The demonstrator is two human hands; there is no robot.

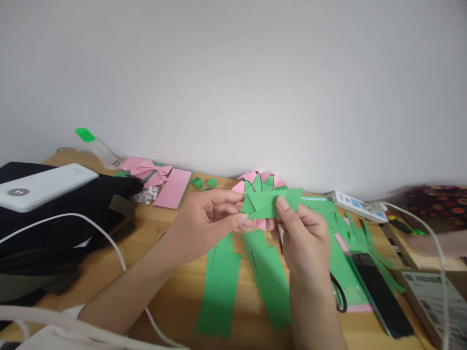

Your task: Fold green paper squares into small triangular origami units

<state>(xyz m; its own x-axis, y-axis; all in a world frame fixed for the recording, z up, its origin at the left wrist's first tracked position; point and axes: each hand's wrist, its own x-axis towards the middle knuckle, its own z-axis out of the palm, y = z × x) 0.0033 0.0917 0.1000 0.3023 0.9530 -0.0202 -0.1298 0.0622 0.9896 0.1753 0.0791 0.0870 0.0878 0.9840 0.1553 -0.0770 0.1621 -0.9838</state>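
A green paper strip (268, 204), folded diagonally at its left end, is held up between my hands above the wooden table. My left hand (204, 218) pinches its lower left corner between thumb and fingers. My right hand (304, 231) grips its right part, thumb flat on top. Behind it stands a pink and green folded paper piece (268, 181), partly hidden. Flat green strips lie below in two overlapping groups, one at the left (221, 291) and one at the right (272, 287).
Pink papers (173, 188), a glue bottle (104, 153) and a white power bank (47, 186) on black fabric are at the left. A phone (381, 294), green scraps (350, 233), a power strip (357, 205) and another person's arm (438, 243) are at the right. White cables cross the foreground.
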